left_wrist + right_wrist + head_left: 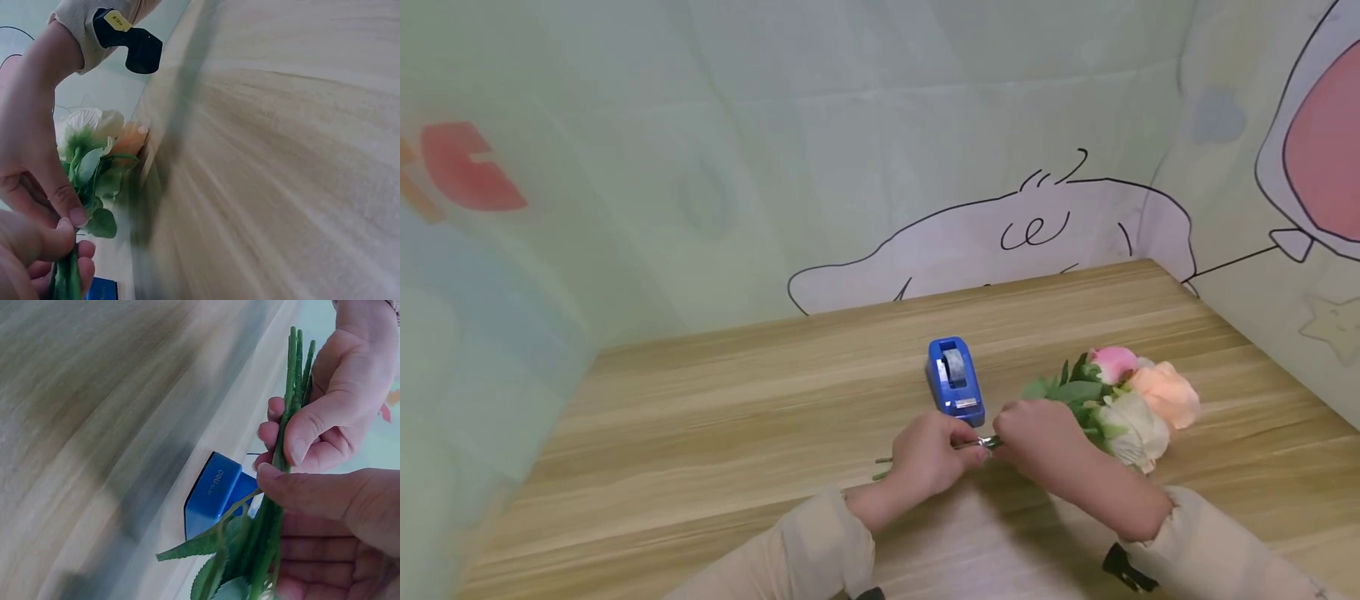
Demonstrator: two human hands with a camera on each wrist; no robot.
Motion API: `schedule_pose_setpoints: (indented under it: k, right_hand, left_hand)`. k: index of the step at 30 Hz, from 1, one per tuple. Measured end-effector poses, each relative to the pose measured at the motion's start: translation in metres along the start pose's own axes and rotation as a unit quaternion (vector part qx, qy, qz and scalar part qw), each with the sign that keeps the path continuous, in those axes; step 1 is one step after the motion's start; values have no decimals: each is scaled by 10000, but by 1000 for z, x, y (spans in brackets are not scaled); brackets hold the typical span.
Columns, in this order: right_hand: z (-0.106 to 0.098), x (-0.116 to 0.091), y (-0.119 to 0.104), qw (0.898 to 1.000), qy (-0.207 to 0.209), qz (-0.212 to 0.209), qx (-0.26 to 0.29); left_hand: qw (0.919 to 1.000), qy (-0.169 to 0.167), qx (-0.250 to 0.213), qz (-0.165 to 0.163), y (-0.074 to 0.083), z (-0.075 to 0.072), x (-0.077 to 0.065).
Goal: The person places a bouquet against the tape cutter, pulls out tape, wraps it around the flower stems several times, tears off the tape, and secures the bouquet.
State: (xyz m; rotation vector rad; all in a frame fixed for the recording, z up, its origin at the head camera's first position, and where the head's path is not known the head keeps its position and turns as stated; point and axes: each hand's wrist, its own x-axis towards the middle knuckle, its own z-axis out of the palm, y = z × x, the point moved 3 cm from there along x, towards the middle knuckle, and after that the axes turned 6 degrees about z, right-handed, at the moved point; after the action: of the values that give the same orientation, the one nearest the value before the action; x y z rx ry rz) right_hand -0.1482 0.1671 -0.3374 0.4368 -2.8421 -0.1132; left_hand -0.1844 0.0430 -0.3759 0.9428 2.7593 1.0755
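Note:
A bunch of artificial flowers (1131,417) with pink, peach and cream blooms lies to the right, its green stems (292,387) running left through both hands. My left hand (925,454) pinches the stems between thumb and fingers, with the cut ends sticking out beyond it. Close beside it, my right hand (1041,437) grips the stems nearer the leaves (100,222), its thumb lying along them in the right wrist view. A shiny clear strip, apparently tape, shows on the stems between the hands. Just behind the hands stands a blue tape dispenser (956,382) with a roll in it.
The wood-grain table (737,400) extends widely to the left. A printed cloth wall (850,167) rises along its back and right edges. Black devices sit at the wrists; one black wrist camera (140,47) shows by the right sleeve.

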Motion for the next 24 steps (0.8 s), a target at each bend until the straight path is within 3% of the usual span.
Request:
schedule_pose_setpoints:
  k: [8, 16, 24]
  right_hand:
    - [2, -1, -2, 9993, 200, 33, -312]
    - [3, -5, -2, 9929, 1101, -208, -391]
    - [7, -6, -1, 9861, 1585, -316, -383]
  left_hand:
    - [9994, 211, -232, -152, -2, 0, -2]
    - [9983, 387, -283, -329, -3, -1, -4]
    - [9974, 584, -214, -367, -5, 2, -3]
